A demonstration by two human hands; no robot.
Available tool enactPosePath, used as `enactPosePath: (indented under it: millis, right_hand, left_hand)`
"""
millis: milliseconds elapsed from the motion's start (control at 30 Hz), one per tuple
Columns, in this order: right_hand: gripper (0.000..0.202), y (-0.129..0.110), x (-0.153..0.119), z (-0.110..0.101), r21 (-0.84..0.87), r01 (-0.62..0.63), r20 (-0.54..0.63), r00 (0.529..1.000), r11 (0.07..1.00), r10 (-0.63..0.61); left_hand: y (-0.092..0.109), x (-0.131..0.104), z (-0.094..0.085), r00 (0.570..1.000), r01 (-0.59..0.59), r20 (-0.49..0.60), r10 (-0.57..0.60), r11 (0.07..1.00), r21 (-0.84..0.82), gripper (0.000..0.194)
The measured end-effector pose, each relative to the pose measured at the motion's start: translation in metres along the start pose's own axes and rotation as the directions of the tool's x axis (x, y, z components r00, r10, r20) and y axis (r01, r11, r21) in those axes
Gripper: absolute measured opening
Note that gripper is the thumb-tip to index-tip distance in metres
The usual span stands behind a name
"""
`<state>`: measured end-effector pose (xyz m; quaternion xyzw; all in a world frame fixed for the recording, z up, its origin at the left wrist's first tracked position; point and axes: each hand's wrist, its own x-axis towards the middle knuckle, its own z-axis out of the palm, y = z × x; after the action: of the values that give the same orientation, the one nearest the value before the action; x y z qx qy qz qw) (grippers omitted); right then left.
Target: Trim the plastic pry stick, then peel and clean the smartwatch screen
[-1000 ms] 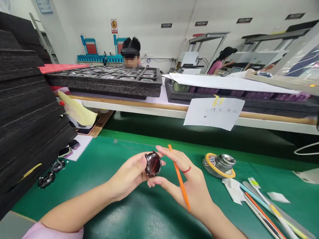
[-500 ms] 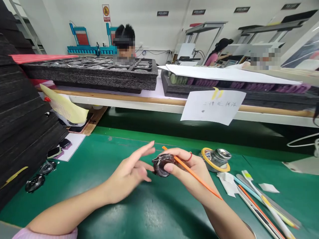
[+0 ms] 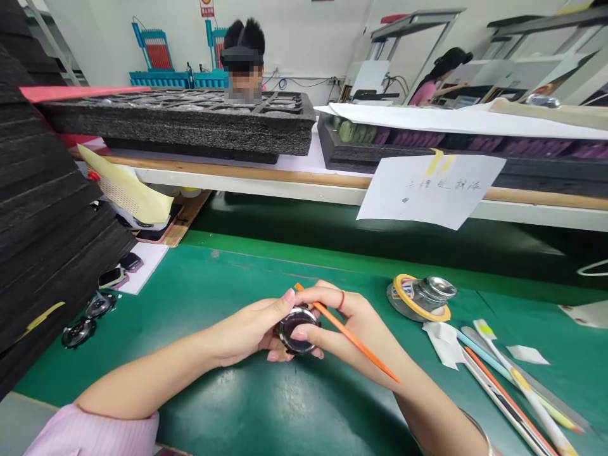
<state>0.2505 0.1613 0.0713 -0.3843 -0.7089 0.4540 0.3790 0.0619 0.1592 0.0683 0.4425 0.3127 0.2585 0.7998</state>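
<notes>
A round black watch case [image 3: 298,330] with a silvery rim is held between both hands above the green table mat. My left hand [image 3: 259,326] grips its left side, the thumb at the upper edge and the fingers curled beneath. My right hand [image 3: 339,323] pinches it from the right, thumb across the dark face. An orange stick [image 3: 357,342] with a pointed end is also tucked in my right hand, slanting down toward the wrist. The underside of the watch case is hidden.
At right stand a glass bottle [image 3: 422,296] ringed by yellow tape, crumpled white tissue [image 3: 444,343] and a toothbrush [image 3: 527,392] among sticks. Several watch parts [image 3: 99,305] lie at left by stacked black foam [image 3: 52,209]. A shelf [image 3: 294,183] carries foam trays; people sit beyond.
My left hand has come in from the left and closed on the watch case, which now faces up more. The orange stick has stayed in my right hand. The view has shifted slightly.
</notes>
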Motion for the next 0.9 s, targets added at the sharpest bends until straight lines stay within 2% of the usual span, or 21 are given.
enactPosePath:
  millis: [100, 167, 233, 300, 533, 667, 733, 833, 900]
  right_hand:
    - [0.029, 0.001, -0.002, -0.002, -0.197, 0.185, -0.139, 0.967, 0.963, -0.214]
    - [0.043, -0.002, -0.004, -0.003, -0.327, 0.32, -0.089, 0.926, 0.889, -0.366]
    - [0.056, -0.005, -0.007, -0.003, -0.373, 0.397, 0.0, 0.904, 0.838, -0.428]
    - [0.061, -0.007, -0.009, -0.001, -0.402, 0.419, 0.034, 0.895, 0.814, -0.444]
    - [0.058, -0.007, -0.011, 0.002, -0.415, 0.432, 0.009, 0.882, 0.8, -0.472]
    - [0.06, -0.007, -0.01, -0.003, -0.376, 0.428, -0.006, 0.886, 0.822, -0.464]
    - [0.06, -0.008, -0.01, -0.004, -0.411, 0.418, -0.044, 0.878, 0.81, -0.476]
    - [0.059, -0.012, -0.013, -0.003, -0.541, 0.444, -0.087, 0.816, 0.715, -0.572]
    - [0.056, -0.015, -0.017, -0.001, -0.631, 0.464, -0.07, 0.763, 0.621, -0.642]
  left_hand:
    - [-0.002, -0.004, 0.004, 0.999, -0.027, -0.024, 0.025, 0.995, -0.093, 0.063]
    - [-0.002, -0.006, 0.003, 0.998, -0.055, -0.025, 0.053, 0.992, -0.112, 0.063]
    - [-0.003, -0.007, 0.001, 0.998, -0.061, -0.009, 0.06, 0.99, -0.13, 0.063]
    - [-0.003, -0.006, 0.0, 0.999, -0.048, -0.001, 0.048, 0.986, -0.157, 0.062]
    - [0.0, -0.005, 0.006, 0.998, -0.062, -0.019, 0.059, 0.966, -0.249, 0.055]
    - [0.001, -0.007, 0.007, 0.994, -0.102, 0.004, 0.106, 0.961, -0.258, 0.051]
    - [0.0, -0.007, 0.006, 0.987, -0.144, 0.031, 0.159, 0.95, -0.276, 0.049]
    - [-0.001, -0.007, 0.006, 0.97, -0.203, 0.065, 0.234, 0.928, -0.314, 0.047]
    - [-0.002, -0.007, 0.007, 0.966, -0.21, 0.07, 0.248, 0.916, -0.341, 0.047]
